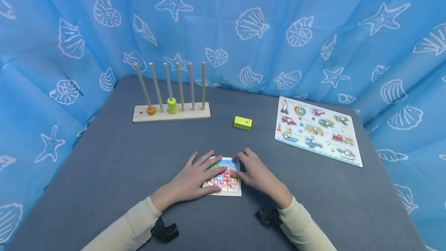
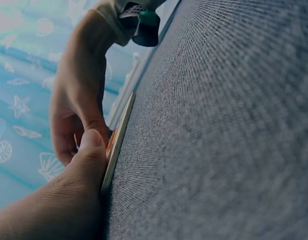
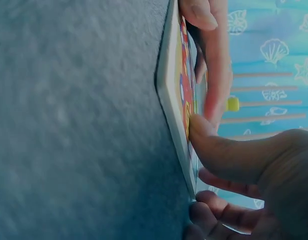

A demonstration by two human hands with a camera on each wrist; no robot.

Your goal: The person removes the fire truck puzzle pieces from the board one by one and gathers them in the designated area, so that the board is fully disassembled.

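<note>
A small jigsaw puzzle point(image 1: 228, 184) in a pale frame lies flat on the grey table, its pieces red, blue and yellow. My left hand point(image 1: 191, 179) lies over its left side, fingers spread and fairly straight on the picture. The left thumb point(image 2: 90, 150) rests along the near edge. From the right, my right hand point(image 1: 256, 171) grips the puzzle's edge. Its thumb point(image 3: 206, 137) presses on the picture, while the other fingers curl at the rim near the far right corner. Part of the picture is hidden under the hands.
A wooden peg stand point(image 1: 170, 116) with orange and lime beads stands at the back left. Beyond the puzzle lies a lime-green block point(image 1: 242, 123). A white vehicle puzzle board point(image 1: 318, 129) is at the right. Blue shell-patterned curtains point(image 1: 223, 30) surround the grey table point(image 1: 139, 154).
</note>
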